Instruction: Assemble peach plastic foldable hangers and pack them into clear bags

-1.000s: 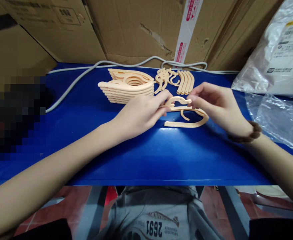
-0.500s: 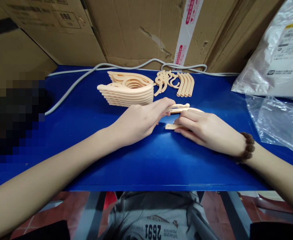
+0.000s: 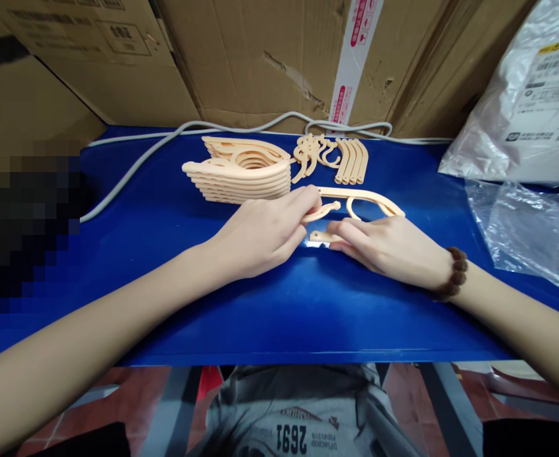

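My left hand is closed, its fingertips pinching a slim, curved beige plastic hanger piece with a knobbed end. My right hand is closed on a flat beige hanger arm, whose end with a small hole pokes out to the left. Behind both hands is a longer curved hanger part, with a ring-like bend below it; my right hand partly hides it. Whether its left end touches my left fingers, I cannot tell.
A stack of beige hanger bodies stands behind my left hand. Beside it lie loose hooks and a row of several short arms. A white cable, cardboard boxes and plastic bags border the blue table.
My hands have shifted slightly left. The curved piece in my left hand has come nearer and tilted, apart from the longer hanger part, which now shows more fully behind.
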`<state>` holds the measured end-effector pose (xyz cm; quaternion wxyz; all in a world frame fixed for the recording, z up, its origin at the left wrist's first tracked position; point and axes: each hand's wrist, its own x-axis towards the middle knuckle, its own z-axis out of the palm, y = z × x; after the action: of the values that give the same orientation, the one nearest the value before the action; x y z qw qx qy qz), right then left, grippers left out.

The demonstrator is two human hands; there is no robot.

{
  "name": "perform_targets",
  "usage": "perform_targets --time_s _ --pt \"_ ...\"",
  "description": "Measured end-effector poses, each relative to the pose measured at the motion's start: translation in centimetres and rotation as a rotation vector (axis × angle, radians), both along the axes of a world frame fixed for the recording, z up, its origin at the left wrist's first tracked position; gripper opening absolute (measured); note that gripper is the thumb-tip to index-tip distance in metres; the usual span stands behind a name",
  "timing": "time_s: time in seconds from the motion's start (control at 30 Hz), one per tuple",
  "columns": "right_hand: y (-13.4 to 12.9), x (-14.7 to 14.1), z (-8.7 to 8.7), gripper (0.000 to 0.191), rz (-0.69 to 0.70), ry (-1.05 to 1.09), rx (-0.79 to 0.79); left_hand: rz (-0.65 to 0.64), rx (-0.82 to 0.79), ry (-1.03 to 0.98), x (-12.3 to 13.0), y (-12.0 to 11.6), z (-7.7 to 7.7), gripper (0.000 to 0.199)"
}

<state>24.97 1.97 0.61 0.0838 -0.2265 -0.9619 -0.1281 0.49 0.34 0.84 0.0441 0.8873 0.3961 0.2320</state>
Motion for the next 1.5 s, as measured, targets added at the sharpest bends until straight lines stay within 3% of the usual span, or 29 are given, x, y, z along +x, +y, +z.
perform_targets --time_s 0.13,0.33,0.6,0.83,1.13,1.5 --pt "0.2 0.0 -0.1 0.048 0.018 0.041 0.02 0.011 -0.016 0.0 0.1 -0.2 0.3 0.013" --pt "0.5 0.0 -0.1 0.038 0.024 0.045 -0.002 0.01 -0.063 0.017 0.2 -0.3 0.2 0.037" --pt "0.5 0.3 -0.1 0.034 -0.026 0.07 -0.059 0.037 -0.071 0.133 0.3 0.0 0.2 0.04" --pt "0.2 0.0 0.1 0.038 0.029 0.109 -0.003 0.059 -0.093 0.127 0.4 0.1 -0.1 0.046" --pt "0.4 0.3 0.2 0.049 -0.024 0.053 0.063 0.061 -0.096 0.075 0.0 0.5 -0.9 0.045" --pt "0.1 0.2 0.4 0.034 -0.027 0.111 0.153 -0.042 -0.222 0.074 -0.2 0.4 0.1 0.037"
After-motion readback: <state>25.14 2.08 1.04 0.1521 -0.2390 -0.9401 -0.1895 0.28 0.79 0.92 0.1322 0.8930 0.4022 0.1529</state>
